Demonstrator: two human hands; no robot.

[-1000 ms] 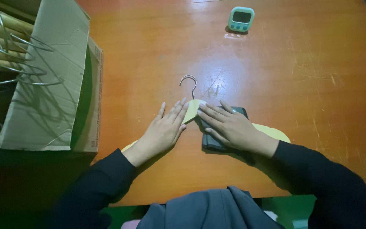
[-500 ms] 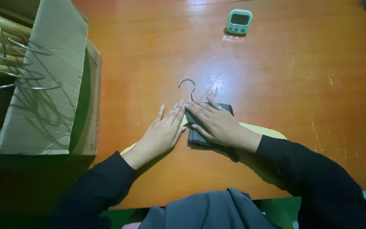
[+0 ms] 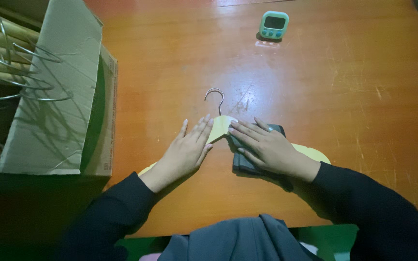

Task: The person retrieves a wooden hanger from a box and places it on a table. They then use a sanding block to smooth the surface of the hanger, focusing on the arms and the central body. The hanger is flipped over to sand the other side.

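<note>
Your left hand (image 3: 186, 151) lies flat and open on the wooden hanger (image 3: 221, 126). Your right hand (image 3: 266, 147) lies flat and open on the dark folded cloth (image 3: 247, 164) over the hanger's right side. Both rest on the counter (image 3: 315, 96), hook pointing far.

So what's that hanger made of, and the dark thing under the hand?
The hanger looks like pale, smooth wood with a shiny metal hook. The dark pad under the right hand seems soft, maybe cloth or sponge; too dim to be sure.
</note>
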